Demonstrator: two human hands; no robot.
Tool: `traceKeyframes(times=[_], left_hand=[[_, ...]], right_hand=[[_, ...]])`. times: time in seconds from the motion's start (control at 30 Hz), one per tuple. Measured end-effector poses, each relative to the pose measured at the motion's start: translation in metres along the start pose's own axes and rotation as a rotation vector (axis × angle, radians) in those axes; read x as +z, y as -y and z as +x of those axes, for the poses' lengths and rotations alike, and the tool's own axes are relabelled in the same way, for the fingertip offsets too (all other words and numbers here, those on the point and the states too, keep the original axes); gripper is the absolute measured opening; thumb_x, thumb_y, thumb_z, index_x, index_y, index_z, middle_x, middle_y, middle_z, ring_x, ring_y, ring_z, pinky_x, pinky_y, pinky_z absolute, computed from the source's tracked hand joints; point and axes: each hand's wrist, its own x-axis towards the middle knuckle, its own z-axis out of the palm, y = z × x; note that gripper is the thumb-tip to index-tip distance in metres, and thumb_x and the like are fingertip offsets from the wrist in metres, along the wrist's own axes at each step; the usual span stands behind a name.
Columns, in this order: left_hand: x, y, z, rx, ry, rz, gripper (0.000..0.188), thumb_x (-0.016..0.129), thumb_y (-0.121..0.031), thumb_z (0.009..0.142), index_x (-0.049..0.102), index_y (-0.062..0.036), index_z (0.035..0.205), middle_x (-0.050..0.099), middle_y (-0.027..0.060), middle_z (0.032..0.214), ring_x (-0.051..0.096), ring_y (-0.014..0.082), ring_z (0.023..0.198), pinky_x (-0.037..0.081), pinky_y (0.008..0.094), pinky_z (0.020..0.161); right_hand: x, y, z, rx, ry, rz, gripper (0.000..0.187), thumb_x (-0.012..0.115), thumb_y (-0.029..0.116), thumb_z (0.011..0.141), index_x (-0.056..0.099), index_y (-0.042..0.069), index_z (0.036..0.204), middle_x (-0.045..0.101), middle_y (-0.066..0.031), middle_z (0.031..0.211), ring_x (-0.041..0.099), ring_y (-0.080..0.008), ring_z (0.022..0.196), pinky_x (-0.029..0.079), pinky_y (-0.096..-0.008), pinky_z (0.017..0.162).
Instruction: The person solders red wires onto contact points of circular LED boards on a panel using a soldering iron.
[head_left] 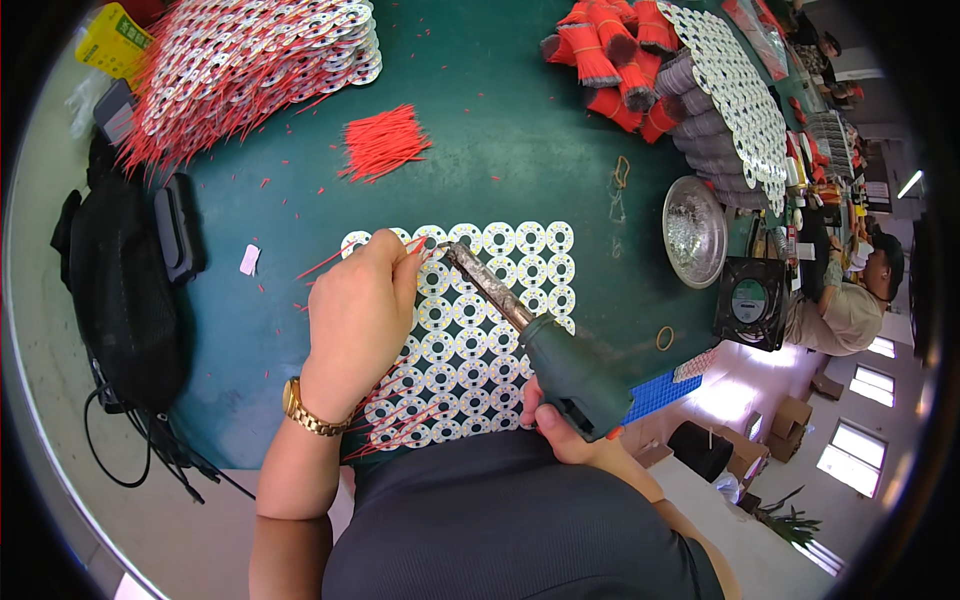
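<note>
A panel of round white LED circuit boards (437, 347) lies flat on the table before me. At its far edge, my left hand (362, 295) pinches a thin red wire (418, 243), with its end against one of the discs. My right hand (562, 432) grips a dark green soldering gun (572, 365) from below. Its long metal tip reaches up and left to the same disc, close to the wire end. Other red wires (405, 415) lie across the panel's near left part. My left hand partly covers the panel's far left corner.
Beyond the panel lies a red wire pile (385, 143). Wired boards (260, 65) are stacked far left, near a black bag (125, 280). At right are wire bundles (610, 55), a board stack (735, 95), a metal bowl (694, 232), a fan (750, 303) and another person (850, 300).
</note>
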Motion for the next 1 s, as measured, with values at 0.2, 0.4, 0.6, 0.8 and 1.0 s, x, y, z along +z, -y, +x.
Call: traceKeyframes(times=[0.2,0.4,0.6,0.8,1.0], left_hand=[[0.000,-0.001,0.000,-0.012,0.009,0.000,0.019,0.064,-0.015,0.092,0.057,-0.0012,0.082,0.058,0.0152,0.065,0.057,0.0318,0.057,0.043,0.0399,0.055],[0.000,-0.002,0.000,-0.024,0.015,-0.023,0.018,0.064,-0.014,0.092,0.057,-0.0004,0.082,0.060,0.0159,0.069,0.058,0.0318,0.060,0.044,0.0394,0.057],[0.000,0.000,-0.001,-0.028,0.006,-0.007,0.017,0.064,-0.014,0.091,0.057,-0.0007,0.082,0.060,0.0158,0.069,0.058,0.0314,0.060,0.044,0.0395,0.057],[0.000,-0.001,0.000,-0.027,0.021,-0.019,0.018,0.064,-0.014,0.092,0.057,-0.0009,0.082,0.060,0.0155,0.069,0.058,0.0309,0.060,0.043,0.0392,0.057],[0.000,0.001,0.000,-0.016,0.014,-0.007,0.018,0.064,-0.015,0.092,0.057,-0.0010,0.082,0.061,0.0160,0.070,0.059,0.0309,0.061,0.043,0.0400,0.058]], right_hand=[[0.003,-0.004,0.001,-0.033,-0.042,0.026,0.036,0.062,0.040,0.091,0.057,0.004,0.093,0.059,-0.0042,0.077,0.054,-0.0110,0.068,0.044,-0.0270,0.061],[0.000,0.002,0.003,-0.076,-0.051,-0.001,0.033,0.061,0.037,0.092,0.057,0.004,0.092,0.059,-0.0049,0.076,0.056,-0.0125,0.069,0.046,-0.0288,0.063],[0.001,0.006,0.005,-0.060,-0.053,-0.101,0.031,0.061,0.035,0.091,0.059,0.004,0.087,0.058,-0.0041,0.073,0.058,-0.0128,0.069,0.047,-0.0284,0.064],[-0.002,-0.007,-0.001,-0.080,-0.021,-0.111,0.037,0.063,0.040,0.089,0.061,0.004,0.097,0.058,-0.0048,0.075,0.055,-0.0124,0.066,0.043,-0.0276,0.059],[0.001,-0.022,-0.007,-0.218,-0.127,0.024,0.066,0.066,0.047,0.087,0.048,0.003,0.132,0.058,-0.0079,0.076,0.054,-0.0138,0.067,0.041,-0.0272,0.057]])
